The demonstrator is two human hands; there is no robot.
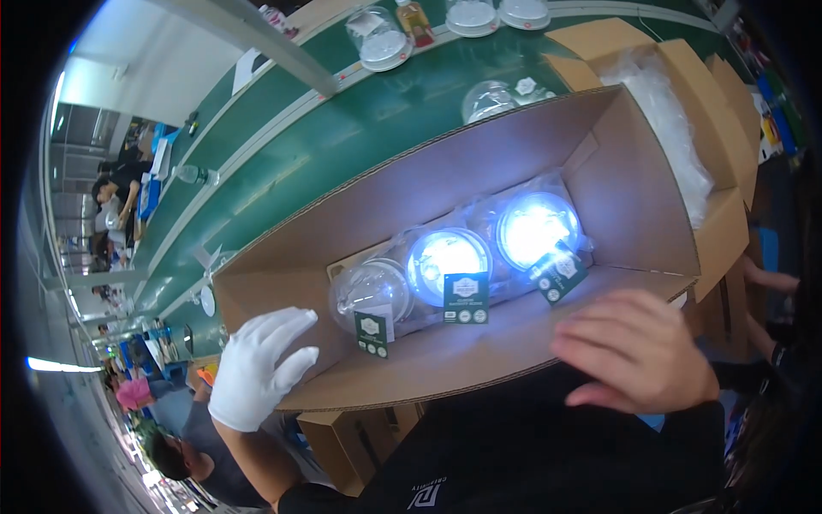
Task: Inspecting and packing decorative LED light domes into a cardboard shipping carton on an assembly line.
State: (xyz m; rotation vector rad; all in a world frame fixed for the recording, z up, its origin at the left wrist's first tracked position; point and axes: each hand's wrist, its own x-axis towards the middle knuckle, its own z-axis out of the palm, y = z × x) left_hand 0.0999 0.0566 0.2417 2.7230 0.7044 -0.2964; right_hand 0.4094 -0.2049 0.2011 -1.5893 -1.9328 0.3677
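My open cardboard box (445,184) fills mid-frame, tilted; three bagged dome lamps (449,261) lie in a row inside, two glowing blue-white.

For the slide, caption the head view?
Gloved left hand and bare right hand steady a cardboard box of bagged dome lamps.

1. Print on the green tags (466,297) too small to tell.
2. Lit globe lamps (538,228) washed out by glare, inner parts hidden.
3. Near wall of the cardboard box (445,360) partly covered by the left hand (257,368) and the right hand (638,347).
4. Clear domes (471,15) cut off by the top edge.
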